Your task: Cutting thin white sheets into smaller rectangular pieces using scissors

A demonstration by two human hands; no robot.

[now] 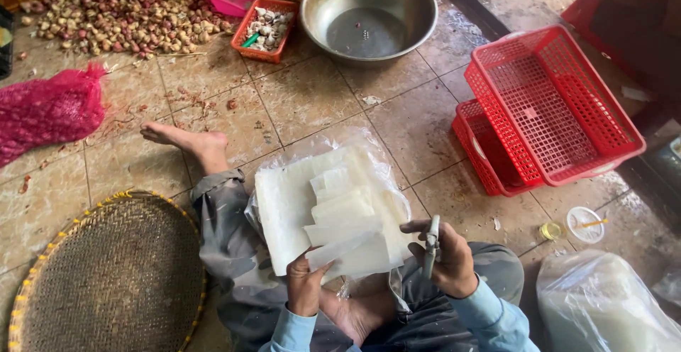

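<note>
— What's in your left hand [305, 286]?
— My grip pinches white sheets [340, 224], lower centre of the frame.
— And the right hand [447, 263]?
— Closed around scissors [431, 247], just beside the sheets.

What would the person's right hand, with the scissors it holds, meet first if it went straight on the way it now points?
The right hand holds the scissors pointing up and away from the body. Going straight on, they would probably pass just beside the stack of white sheets and reach bare tiled floor; depth is unclear.

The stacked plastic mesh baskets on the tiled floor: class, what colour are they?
Red. The stacked plastic mesh baskets show best in the head view, the only view.
</note>
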